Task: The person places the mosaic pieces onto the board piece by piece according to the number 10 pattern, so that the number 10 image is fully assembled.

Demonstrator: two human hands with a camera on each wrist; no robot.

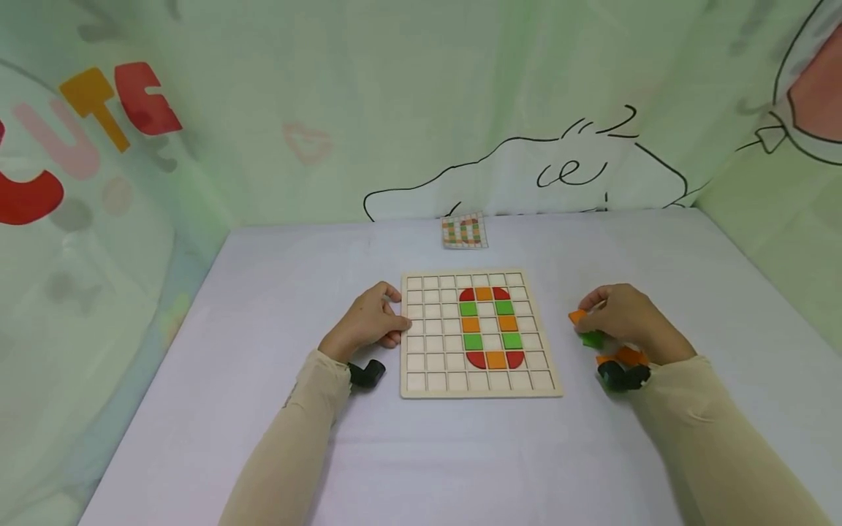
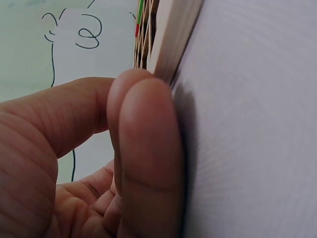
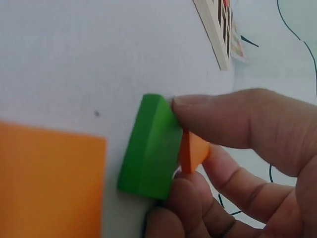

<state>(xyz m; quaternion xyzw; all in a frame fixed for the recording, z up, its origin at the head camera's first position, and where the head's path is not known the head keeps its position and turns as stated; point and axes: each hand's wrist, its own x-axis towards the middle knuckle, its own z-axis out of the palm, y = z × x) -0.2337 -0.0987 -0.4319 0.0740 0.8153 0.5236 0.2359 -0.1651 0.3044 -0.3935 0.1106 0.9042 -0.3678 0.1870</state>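
Observation:
A wooden grid board (image 1: pixel 434 380) lies on the table between the hands, with red, green and orange pieces forming an oblong ring in its cells. My left hand (image 1: pixel 367 319) grips the board's left edge with thumb and fingertips; the board's side (image 2: pixel 171 42) shows just beyond them in the left wrist view. To the right of the board, my right hand (image 1: pixel 621 318) pinches an orange piece (image 1: pixel 577 316) between thumb and fingers. A green block (image 3: pixel 151 148) sits close against the thumb and fingers in the right wrist view; whether it is gripped too is unclear.
More orange pieces (image 1: pixel 630 356) lie by the right wrist, partly behind the black wrist camera (image 1: pixel 623 376). A small pattern card (image 1: pixel 464 231) lies behind the board. A printed curtain (image 1: pixel 395 109) rises at the table's back edge.

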